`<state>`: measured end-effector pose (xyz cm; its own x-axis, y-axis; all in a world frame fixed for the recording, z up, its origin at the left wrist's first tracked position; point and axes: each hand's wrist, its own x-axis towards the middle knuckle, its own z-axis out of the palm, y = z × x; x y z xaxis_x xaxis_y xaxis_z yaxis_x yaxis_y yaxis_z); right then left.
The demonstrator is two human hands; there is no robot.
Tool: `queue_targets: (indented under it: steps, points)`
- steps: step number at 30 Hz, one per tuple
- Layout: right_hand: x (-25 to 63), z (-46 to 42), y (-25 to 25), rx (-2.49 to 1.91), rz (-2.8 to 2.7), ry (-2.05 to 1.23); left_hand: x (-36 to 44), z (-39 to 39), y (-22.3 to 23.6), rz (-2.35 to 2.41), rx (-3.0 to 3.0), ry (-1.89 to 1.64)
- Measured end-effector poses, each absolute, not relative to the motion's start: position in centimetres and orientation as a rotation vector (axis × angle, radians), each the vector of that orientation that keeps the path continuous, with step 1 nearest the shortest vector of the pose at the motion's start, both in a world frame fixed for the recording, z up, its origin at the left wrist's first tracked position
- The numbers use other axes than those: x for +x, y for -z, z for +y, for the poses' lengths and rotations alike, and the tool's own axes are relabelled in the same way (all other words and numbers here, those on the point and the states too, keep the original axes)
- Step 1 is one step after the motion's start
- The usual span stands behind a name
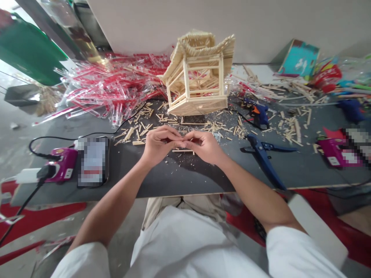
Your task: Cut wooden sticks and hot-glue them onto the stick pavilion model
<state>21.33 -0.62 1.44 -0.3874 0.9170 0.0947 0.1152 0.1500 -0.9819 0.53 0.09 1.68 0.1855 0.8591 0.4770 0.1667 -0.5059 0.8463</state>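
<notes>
My left hand [159, 143] and my right hand [205, 146] meet over the dark tabletop [179, 173], fingers curled and pinched together around something small between the fingertips that I cannot make out. A thin wooden stick [183, 150] lies on the table just beneath them. Behind the hands stands a model pavilion [199, 73] built from wooden sticks, tilted on its base. Cut stick pieces [139, 133] are scattered between the hands and the model.
A pile of red-and-clear plastic wrappers [116, 87] covers the back left. Blue cutters [265, 156] lie to the right, a blue glue gun [259, 114] behind them. A phone [92, 162] and purple device [59, 164] sit left; another purple device [336, 152] right.
</notes>
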Motion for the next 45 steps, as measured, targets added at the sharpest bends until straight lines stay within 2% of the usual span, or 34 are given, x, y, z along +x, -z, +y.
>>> queue_targets:
  steps: [8,18,23,30,35,39,45]
  points:
    - [21.3,-0.5,-1.7,-1.059,-1.483,-1.432,0.2,-0.4,-1.4,1.016,1.927,-1.368]
    - [21.9,-0.1,-1.0,-1.073,-1.539,-1.383,0.0,0.1,-0.9,1.032,2.432,-1.343]
    - [21.7,0.0,-1.2,-1.072,-1.48,-1.359,0.4,-0.1,-0.9,1.13,2.315,-1.381]
    - [23.1,0.8,-1.5,-1.053,-1.448,-1.184,-1.7,1.3,-1.5,1.596,1.974,-1.357]
    - [24.5,1.5,-1.6,-1.122,-1.561,-0.795,-3.0,2.1,-1.8,1.726,1.901,-1.269]
    - [24.6,1.8,-1.6,-1.113,-1.62,-0.727,-2.4,1.7,-1.6,1.651,2.189,-0.975]
    - [24.7,1.9,-1.4,-1.129,-1.608,-0.648,-0.9,0.6,-0.8,1.582,2.286,-0.899]
